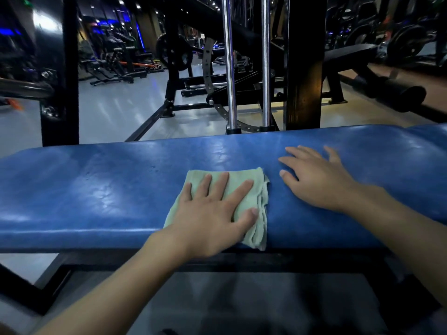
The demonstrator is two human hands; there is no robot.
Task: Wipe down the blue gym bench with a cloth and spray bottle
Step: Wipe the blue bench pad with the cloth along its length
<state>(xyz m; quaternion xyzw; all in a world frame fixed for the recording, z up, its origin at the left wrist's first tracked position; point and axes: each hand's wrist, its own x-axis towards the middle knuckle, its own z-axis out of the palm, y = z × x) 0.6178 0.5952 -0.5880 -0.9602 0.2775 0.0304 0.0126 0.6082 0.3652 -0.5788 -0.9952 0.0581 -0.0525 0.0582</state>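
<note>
Bench [96,189], blue padded top, runs left to right across the view on a black frame [60,269]. Surface glossy, small droplets just left of the cloth.

Left hand [210,218]: palm down, fingers straight and spread, pressing flat on a pale green cloth [254,174]. Nothing gripped. Cloth lies folded near the middle of the bench, its lower edge draped over the near rim.

Right hand [319,182]: just right of the cloth, apart from it. Palm down on bare pad, fingers splayed, holding nothing.

Behind the bench: two chrome rods [229,68] stand upright, a black post [303,61] just right of them. Grey floor [116,112] beyond. Farther back, dim room with blue lights, a black bench [348,52] and a weight plate [408,42] at far right.
</note>
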